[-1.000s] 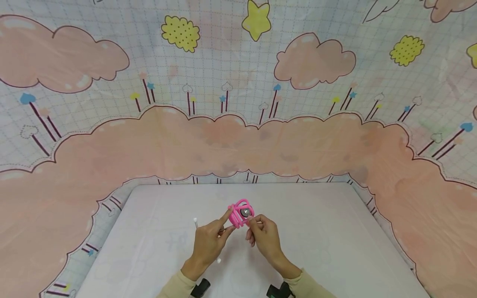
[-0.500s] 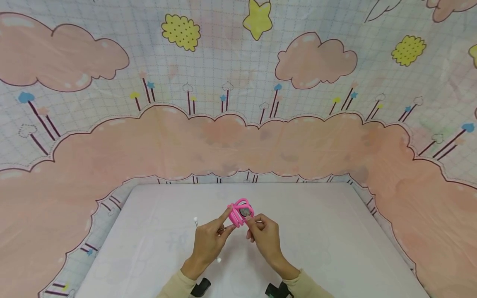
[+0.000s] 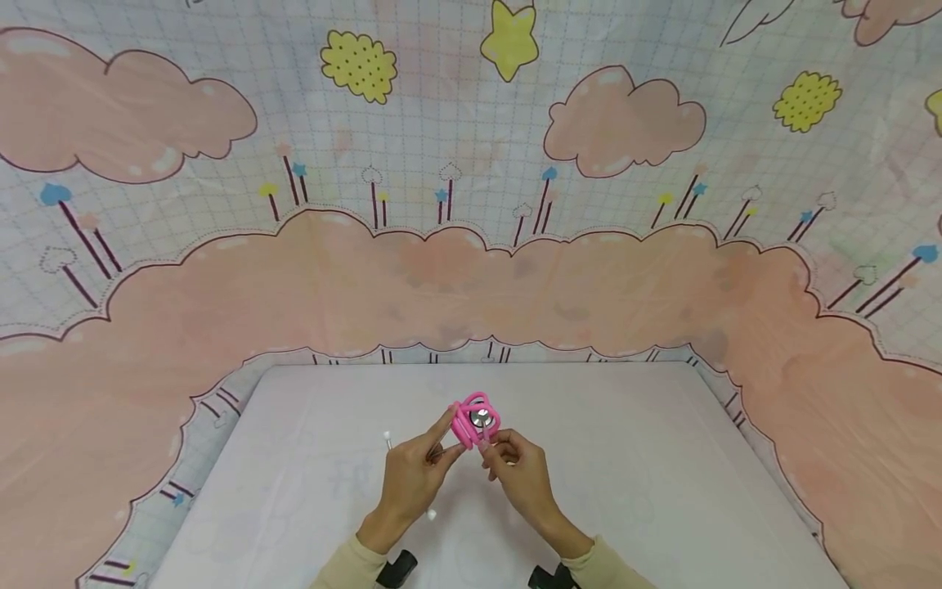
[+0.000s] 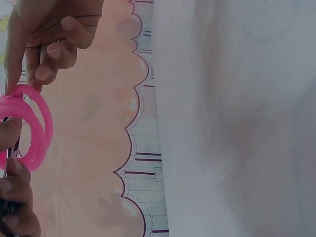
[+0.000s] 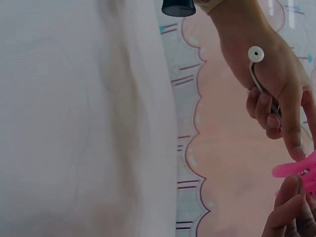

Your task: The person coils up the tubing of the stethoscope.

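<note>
A pink stethoscope (image 3: 464, 429), its tubing wound into a bundle, is held up above the white table between both hands. Its round metal chest piece (image 3: 482, 417) faces up on the bundle's right side. My left hand (image 3: 414, 478) grips the coils between index finger and thumb, and the metal ear tubes run through its palm. White ear tips (image 3: 431, 514) stick out on either side of that hand; one ear tip (image 5: 256, 54) shows clearly in the right wrist view. My right hand (image 3: 524, 474) pinches the stethoscope just below the chest piece. In the left wrist view the pink tubing (image 4: 47, 116) is partly cut off.
The white table (image 3: 648, 458) spreads beneath both hands. Behind it and at its sides hangs a patterned cloth (image 3: 471, 286) with clouds and stars. Dark wrist devices (image 3: 397, 568) sit by the sleeves at the lower edge.
My right fingertips have slid slightly down and left, off the chest piece's face, which shows more fully. The chest piece has shifted a little to the left. My left hand stays nearly still.
</note>
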Tool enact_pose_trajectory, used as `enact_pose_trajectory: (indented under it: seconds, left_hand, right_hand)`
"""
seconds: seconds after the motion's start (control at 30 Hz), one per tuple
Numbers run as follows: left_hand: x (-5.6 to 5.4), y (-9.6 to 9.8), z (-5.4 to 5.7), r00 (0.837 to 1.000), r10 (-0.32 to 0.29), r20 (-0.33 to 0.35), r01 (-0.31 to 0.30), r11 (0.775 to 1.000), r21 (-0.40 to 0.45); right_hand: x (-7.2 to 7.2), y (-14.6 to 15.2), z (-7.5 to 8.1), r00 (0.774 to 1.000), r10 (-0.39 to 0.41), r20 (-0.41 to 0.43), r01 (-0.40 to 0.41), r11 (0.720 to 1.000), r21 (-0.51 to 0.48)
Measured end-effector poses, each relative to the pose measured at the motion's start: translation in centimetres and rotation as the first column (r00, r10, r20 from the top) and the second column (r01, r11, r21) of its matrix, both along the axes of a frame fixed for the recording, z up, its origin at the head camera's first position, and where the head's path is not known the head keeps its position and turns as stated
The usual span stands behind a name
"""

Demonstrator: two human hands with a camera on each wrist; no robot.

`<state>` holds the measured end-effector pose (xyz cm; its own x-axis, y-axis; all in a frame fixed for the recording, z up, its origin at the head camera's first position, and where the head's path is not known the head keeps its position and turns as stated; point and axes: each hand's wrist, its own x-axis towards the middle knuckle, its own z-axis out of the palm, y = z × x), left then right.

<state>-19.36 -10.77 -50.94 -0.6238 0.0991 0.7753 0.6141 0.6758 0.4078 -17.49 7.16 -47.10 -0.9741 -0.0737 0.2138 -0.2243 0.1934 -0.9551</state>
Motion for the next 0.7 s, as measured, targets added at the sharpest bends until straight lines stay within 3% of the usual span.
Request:
enact_pose_trajectory:
  seconds: [0.13,0.47,0.7]
  left_hand:
    - [0.02,0.07,-0.01,1.000,0.007,0.008,-0.007,1.000,-0.001]
    - [0.16,0.36,0.01,1.000,-0.024,0.005,0.024,1.000,0.006]
    - [0.08,0.45,0.21,0.998,-0.062,-0.015,0.062,0.998,-0.006]
  right_hand:
    - [0.10,0.07,-0.34,1.000,0.009,-0.014,-0.009,1.000,0.024]
    - [0.46,-0.16,-0.43,0.983,0.003,-0.181,-0.002,1.000,0.003]
    - [0.50,-0.21,-0.21,0.989,-0.046,-0.137,0.037,0.997,-0.065]
